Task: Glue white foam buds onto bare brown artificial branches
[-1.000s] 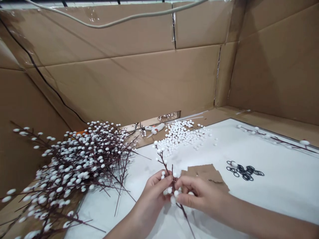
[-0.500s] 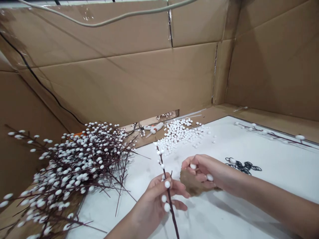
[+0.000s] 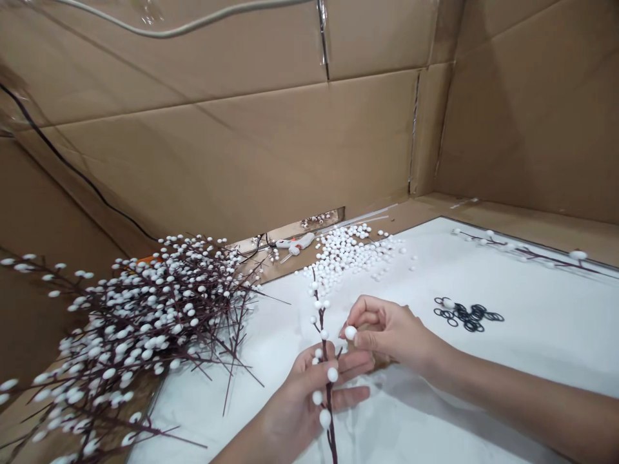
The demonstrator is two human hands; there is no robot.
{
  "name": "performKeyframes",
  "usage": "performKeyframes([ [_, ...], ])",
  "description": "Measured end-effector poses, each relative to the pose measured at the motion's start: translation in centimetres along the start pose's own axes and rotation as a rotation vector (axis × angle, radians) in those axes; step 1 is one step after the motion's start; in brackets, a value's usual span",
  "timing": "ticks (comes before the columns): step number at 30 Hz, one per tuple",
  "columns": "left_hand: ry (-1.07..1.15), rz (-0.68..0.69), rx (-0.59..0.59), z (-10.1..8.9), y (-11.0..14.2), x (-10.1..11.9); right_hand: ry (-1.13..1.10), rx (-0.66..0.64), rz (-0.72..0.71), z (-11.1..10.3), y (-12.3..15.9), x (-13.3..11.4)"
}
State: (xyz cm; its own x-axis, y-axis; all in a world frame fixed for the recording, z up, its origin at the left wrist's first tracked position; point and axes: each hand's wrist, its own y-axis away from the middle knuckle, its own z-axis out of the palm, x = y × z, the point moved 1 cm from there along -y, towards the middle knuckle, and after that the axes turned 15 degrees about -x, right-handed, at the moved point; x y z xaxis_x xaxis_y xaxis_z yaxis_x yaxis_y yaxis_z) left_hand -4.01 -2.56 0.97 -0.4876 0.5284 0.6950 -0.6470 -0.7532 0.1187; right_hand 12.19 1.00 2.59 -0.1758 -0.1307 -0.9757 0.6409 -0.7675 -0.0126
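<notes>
Left hand (image 3: 302, 393) grips a twig (image 3: 322, 322) — right hand (image 3: 389, 328) pinches a bead (image 3: 351, 332).

White bead (image 3: 351, 332) now nearer the twig (image 3: 323, 341)

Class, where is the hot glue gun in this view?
In the head view, the hot glue gun lies far ahead, left of the loose white foam balls and beyond the pile of white-berried branches.

The left hand (image 3: 307, 393) lies palm up, low in view, fingers half curled, while the right hand (image 3: 387, 328) reaches across from a long, outstretched forearm, thumb and forefinger pinched together.
</notes>
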Motion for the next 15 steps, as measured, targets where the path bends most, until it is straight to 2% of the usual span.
performKeyframes([
  [4, -0.003, -0.010, 0.011, -0.27, 0.01, -0.03, 0.010, 0.042, 0.017, 0.19, 0.15, 0.22],
  [15, -0.043, -0.014, -0.003, -0.86, 0.30, -0.32, 0.045, 0.009, -0.041, 0.52, 0.57, 0.33],
])
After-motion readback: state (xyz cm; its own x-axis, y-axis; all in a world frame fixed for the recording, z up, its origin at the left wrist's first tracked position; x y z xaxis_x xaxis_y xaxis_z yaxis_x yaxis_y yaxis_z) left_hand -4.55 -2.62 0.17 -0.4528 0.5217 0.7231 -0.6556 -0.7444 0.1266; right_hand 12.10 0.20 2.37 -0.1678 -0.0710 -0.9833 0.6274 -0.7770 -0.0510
